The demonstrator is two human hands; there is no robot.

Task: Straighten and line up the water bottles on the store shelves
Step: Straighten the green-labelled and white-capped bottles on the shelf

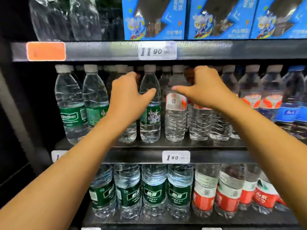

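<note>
Hands (pixel 127 95) (pixel 206 90) on mid-shelf (pixel 166 145) bottles (pixel 150 103), clear water inside

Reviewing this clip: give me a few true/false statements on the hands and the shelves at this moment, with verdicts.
1. Both hands reach into the middle shelf. True.
2. The left hand lies on a red-labelled bottle. False: it covers a bottle in the green-labelled row.
3. The price tag under the middle shelf reads 1.60. True.
4. The top shelf holds only loose bottles. False: blue boxes stand there too.
5. The right hand holds a cap. False: it reaches among the bottles.
</note>
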